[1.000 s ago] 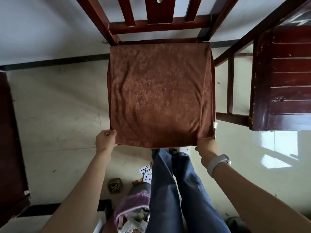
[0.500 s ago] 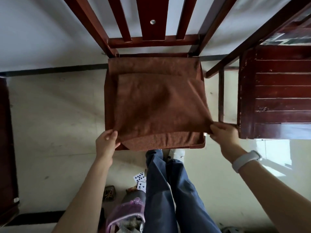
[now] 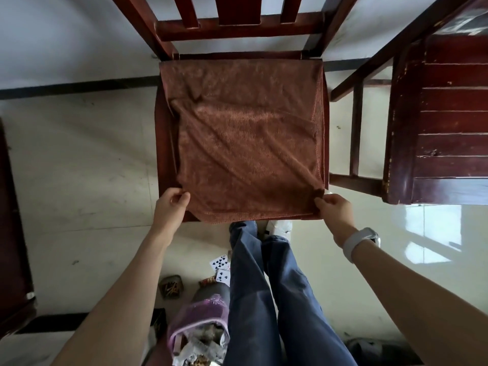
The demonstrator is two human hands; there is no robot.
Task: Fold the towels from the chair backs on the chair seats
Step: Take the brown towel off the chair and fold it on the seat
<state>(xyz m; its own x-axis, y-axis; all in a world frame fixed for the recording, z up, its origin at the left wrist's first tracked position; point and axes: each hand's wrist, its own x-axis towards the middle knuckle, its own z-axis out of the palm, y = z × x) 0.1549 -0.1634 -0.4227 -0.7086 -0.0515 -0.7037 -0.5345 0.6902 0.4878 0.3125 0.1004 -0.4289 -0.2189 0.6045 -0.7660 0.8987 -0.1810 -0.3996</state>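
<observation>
A brown towel (image 3: pixel 245 143) lies spread over the seat of a dark red wooden chair (image 3: pixel 162 154), folded so a narrower upper layer sits on a wider lower one. My left hand (image 3: pixel 171 204) pinches the towel's near left corner at the seat's front edge. My right hand (image 3: pixel 334 207), with a white band on its wrist, pinches the near right corner. The upper layer is drawn taut between both hands, with creases running toward the right corner. The chair back's slats (image 3: pixel 237 19) rise at the top of the view.
A second dark wooden chair (image 3: pixel 449 122) stands close on the right, its side rail (image 3: pixel 356 128) next to the seat. Dark furniture (image 3: pixel 13 220) lines the left edge. Playing cards (image 3: pixel 220 265), a purple bag (image 3: pixel 200 320) and small litter lie on the pale floor by my legs.
Both hands lifted the towel's near edge, carried it over the seat, then drew it back to the front. The towel now lies folded in two layers, and the right hand has moved left and down.
</observation>
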